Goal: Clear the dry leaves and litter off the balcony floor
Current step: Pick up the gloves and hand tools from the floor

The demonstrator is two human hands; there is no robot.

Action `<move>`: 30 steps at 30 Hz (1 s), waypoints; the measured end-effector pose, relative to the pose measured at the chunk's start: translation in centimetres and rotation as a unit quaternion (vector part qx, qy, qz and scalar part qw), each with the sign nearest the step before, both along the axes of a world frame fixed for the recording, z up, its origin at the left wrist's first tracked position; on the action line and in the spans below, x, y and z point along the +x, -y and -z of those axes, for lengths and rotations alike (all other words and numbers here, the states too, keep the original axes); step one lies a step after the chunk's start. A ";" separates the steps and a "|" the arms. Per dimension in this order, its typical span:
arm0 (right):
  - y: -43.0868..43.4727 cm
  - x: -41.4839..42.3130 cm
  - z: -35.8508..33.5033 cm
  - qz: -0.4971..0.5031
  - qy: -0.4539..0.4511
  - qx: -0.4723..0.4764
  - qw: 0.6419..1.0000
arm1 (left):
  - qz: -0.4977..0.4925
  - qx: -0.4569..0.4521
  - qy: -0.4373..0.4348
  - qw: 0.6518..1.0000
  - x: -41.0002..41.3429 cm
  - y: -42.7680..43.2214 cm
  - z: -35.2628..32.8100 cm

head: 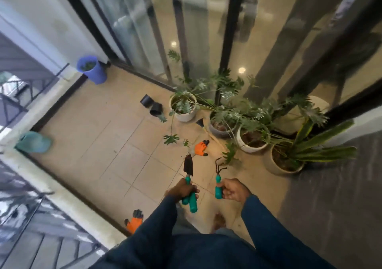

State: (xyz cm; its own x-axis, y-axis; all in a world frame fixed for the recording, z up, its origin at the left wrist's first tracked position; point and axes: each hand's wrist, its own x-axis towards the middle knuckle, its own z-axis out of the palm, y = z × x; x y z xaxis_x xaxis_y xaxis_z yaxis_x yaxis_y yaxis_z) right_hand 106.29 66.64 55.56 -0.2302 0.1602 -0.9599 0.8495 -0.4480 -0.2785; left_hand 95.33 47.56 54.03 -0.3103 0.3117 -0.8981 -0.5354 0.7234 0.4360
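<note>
**Holding tools above the leaves to clear**

The left grip [182,190] is closed around a trowel [188,166] and a second teal handle [193,203]. The right grip [233,190] holds a hand rake [219,166]. Leaves [170,139] lie on the balcony floor [103,134] between a white pot [183,108] and an orange glove [202,147]; whether all are loose is unclear. They look light and limp and would likely scatter, so they are better raked together and scooped, or lifted by the stem.

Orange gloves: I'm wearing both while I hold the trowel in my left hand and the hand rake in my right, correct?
No, the hands are bare. In the head view one orange glove lies on the floor ahead and the other orange glove by the parapet. The left hand does hold the trowel, the right hand the hand rake.
</note>
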 end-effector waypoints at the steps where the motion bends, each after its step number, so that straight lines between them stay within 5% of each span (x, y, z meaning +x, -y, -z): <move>1: 0.8 -1.1 0.2 -0.008 -0.002 0.003 1.000 | -0.008 0.005 0.001 1.000 -1.0 1.0 -0.1; 11: 15.8 -18.8 -1.0 -0.187 0.002 0.040 0.982 | -0.187 0.091 0.044 0.977 -13.5 17.9 -1.4; 22: 35.0 -39.1 -2.5 -0.332 -0.086 0.007 0.939 | -0.459 0.153 -0.014 0.875 -24.4 38.1 -1.6; 30: 44.6 -55.0 -0.6 -0.410 -0.108 -0.034 0.905 | -0.556 0.130 -0.035 0.820 -35.9 44.9 -1.4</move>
State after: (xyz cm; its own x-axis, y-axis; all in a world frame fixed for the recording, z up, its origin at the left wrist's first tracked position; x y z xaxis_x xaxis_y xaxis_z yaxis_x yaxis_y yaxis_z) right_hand 51.25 22.03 56.19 -0.4278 -0.2076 -0.8797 0.8338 0.2851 -0.4728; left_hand 59.43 2.63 55.42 -0.5801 -0.0206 -0.8143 -0.7683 -0.3181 0.5554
